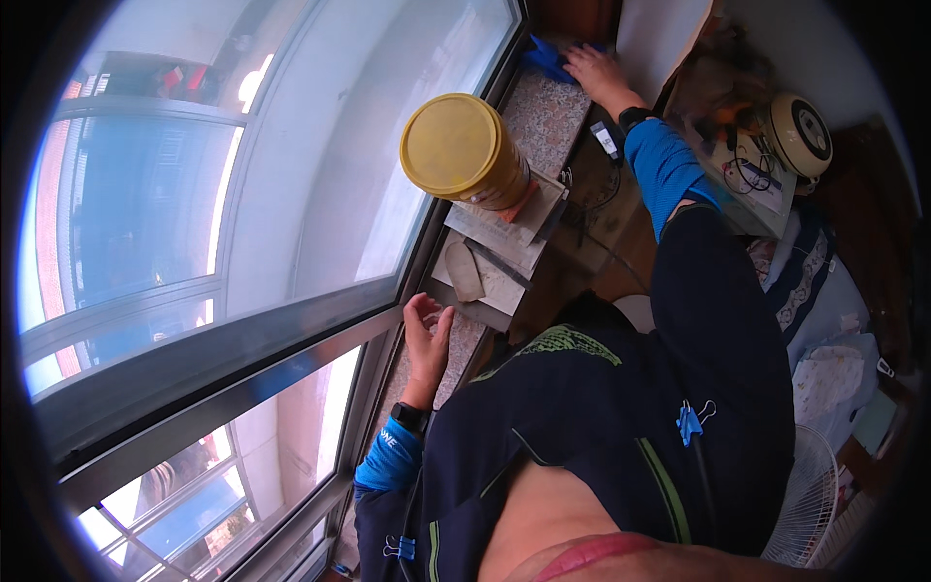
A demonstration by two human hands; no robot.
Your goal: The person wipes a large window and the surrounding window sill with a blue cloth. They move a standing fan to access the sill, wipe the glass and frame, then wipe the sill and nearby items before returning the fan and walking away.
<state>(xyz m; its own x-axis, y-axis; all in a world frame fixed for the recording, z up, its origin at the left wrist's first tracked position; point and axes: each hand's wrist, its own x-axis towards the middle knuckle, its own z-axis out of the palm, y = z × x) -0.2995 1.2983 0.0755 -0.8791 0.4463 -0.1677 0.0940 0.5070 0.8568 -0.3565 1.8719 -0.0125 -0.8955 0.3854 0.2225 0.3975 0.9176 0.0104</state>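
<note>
At the far end of the speckled stone window sill [547, 120], my right hand [598, 76] reaches out onto a crumpled blue cloth [549, 60]. Its fingers press on the cloth, partly covering it. My left hand [428, 345] is near the window frame, holding nothing, with fingers curled and the thumb apart. Just beyond it lie stacked flat boards or papers [502, 295], topped by a beige oval piece [462, 270] and a dark flat strip [498, 263]. A yellow lidded bucket [454, 145] stands farther along the sill, an orange-red piece [519, 202] by its base.
A large sliding window [327, 145] with a metal frame runs along the left. To the right are a cream rice cooker [798, 138], cables and cloth items [829, 364]. A white-tagged small item [605, 140] lies below the sill. A fan [804, 495] stands at lower right.
</note>
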